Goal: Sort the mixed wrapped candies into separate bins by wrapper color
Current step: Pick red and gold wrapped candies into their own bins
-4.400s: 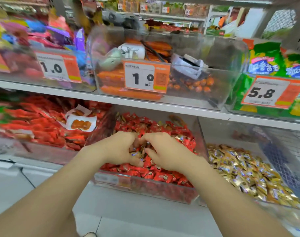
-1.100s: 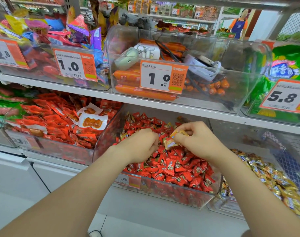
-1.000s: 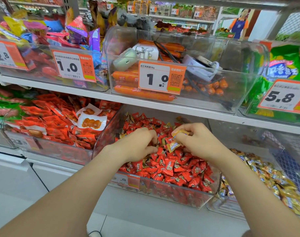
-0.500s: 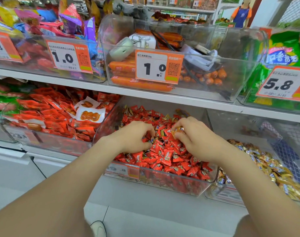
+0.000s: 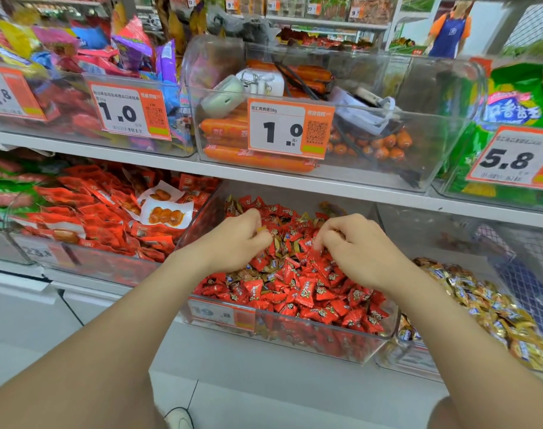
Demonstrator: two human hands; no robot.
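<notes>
Shelving (image 5: 295, 184) fills the frame, with clear bins on two levels. The red-candy bin (image 5: 295, 345) sits at lower centre, heaped with red-wrapped candies (image 5: 310, 292). The gold-candy bin (image 5: 397, 357) stands just beside it at lower right and holds a heap of gold-wrapped candies (image 5: 486, 305).

Both grips work inside the red-candy bin, near the middle of the heap.
- The left grip (image 5: 233, 239) is curled tight. A sliver of yellow wrapper shows at its fingertips (image 5: 259, 230), so it appears to pinch one gold-wrapped piece.
- The right grip (image 5: 356, 246) is curled with its fingertips (image 5: 318, 246) pressed down into the heap. Whether it holds anything cannot be told.

Stray gold wrappers (image 5: 271, 266) lie between the two grips, mixed among the red ones.

Assessment: sorting is well advanced but not complete. The gold heap shows no red pieces. The red heap is mostly uniform at its front edge. Strays at its centre must be picked out and transferred to the lower-right bin.
</notes>
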